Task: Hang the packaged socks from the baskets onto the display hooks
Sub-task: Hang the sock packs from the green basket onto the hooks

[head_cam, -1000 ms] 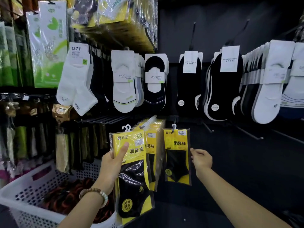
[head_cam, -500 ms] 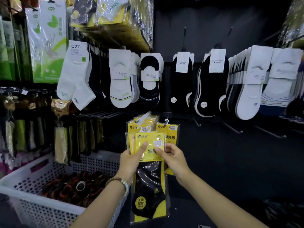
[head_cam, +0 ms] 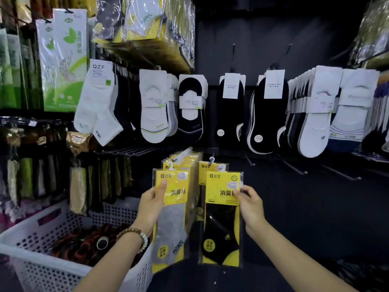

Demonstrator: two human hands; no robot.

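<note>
basket (head_cam: 42, 277) cut off; left hand (head_cam: 150, 209) gripping grey pack (head_cam: 171, 220), right hand (head_cam: 250, 207) black pack (head_cam: 222, 220)

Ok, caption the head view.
Left hand holds a yellow grey-sock pack, right hand a yellow black-sock pack.

now split: left hand (head_cam: 150, 204) holds grey pack (head_cam: 171, 228), right hand (head_cam: 250, 207) black pack (head_cam: 222, 234).

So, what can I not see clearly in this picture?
Head view only:
1. Small print on the black sock pack: too small, blurred.
2. Fingers of the left hand: hidden behind the grey sock pack.
3. Items in the white basket: dark, blurred; basket corner cut off by the left edge.
</note>
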